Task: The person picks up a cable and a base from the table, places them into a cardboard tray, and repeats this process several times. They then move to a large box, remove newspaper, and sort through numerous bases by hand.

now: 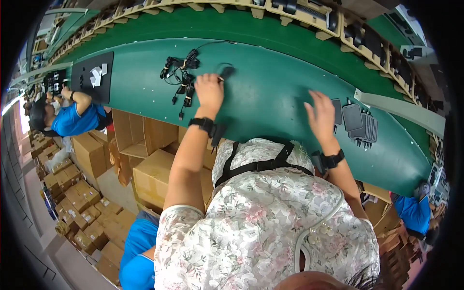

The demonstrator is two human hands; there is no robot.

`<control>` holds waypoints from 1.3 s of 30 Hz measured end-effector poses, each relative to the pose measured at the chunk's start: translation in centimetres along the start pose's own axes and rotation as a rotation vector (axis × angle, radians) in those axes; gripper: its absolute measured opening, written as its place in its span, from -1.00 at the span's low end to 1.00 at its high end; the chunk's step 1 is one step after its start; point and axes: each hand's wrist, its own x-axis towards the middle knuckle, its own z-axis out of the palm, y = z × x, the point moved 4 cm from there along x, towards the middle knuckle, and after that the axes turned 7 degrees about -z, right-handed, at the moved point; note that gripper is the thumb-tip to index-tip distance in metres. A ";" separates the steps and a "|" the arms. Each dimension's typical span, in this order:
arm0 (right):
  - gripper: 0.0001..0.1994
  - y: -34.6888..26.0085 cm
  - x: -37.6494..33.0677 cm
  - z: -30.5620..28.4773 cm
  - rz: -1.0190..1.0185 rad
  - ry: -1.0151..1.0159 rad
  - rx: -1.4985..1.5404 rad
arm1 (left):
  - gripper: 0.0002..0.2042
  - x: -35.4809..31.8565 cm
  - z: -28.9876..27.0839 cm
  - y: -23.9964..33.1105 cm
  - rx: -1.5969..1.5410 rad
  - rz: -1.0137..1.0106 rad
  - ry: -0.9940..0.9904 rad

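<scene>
My left hand (209, 94) is over the green table with its fingers curled. A small black piece with a thin loop (226, 71) shows blurred at its fingertips, and I cannot make out its kind. Bundles of black cables (182, 72), bound with light ties, lie just left of this hand, their plugs pointing toward me. To the right, my right hand (321, 115) is open and apparently empty, its fingers apart. Beside it is a row of flat dark grey rectangular units (356, 118) with rounded corners, several overlapping and with short black ends toward me.
The green table (270, 92) curves across the view. A black mat (92, 72) with white pieces lies at its left. Beyond the table runs a line of tan trays (309, 17). Cardboard boxes (154, 174) stand below. People in blue (77, 118) sit nearby.
</scene>
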 end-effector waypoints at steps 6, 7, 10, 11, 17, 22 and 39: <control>-0.57 -9.6 5.6 -0.2 -0.392 -0.036 0.167 | -0.73 -3.5 -6.9 10.0 -0.769 0.333 -0.435; -0.57 -8.9 5.3 -0.1 -0.383 -0.032 0.157 | -0.67 -3.5 -7.5 10.2 -0.911 0.235 -0.404; -0.64 -4.2 4.9 0.4 0.041 -0.086 0.385 | -0.55 -4.0 -7.3 11.6 -1.195 0.028 -0.341; -0.64 -3.6 4.5 0.1 0.046 -0.082 0.376 | -0.51 -4.3 -6.5 12.5 -1.285 -0.006 -0.362; -0.73 -0.9 4.2 -1.8 0.549 -0.062 1.505 | -0.59 -7.0 -4.2 18.9 -1.652 -0.121 -0.948; -0.77 1.7 2.0 -4.0 0.607 -0.237 1.248 | -0.77 -8.0 -2.8 17.4 -1.315 0.105 -1.516; -0.74 16.6 10.8 -15.3 0.192 0.356 -0.649 | -0.69 -7.3 0.7 12.6 -1.089 0.017 -0.816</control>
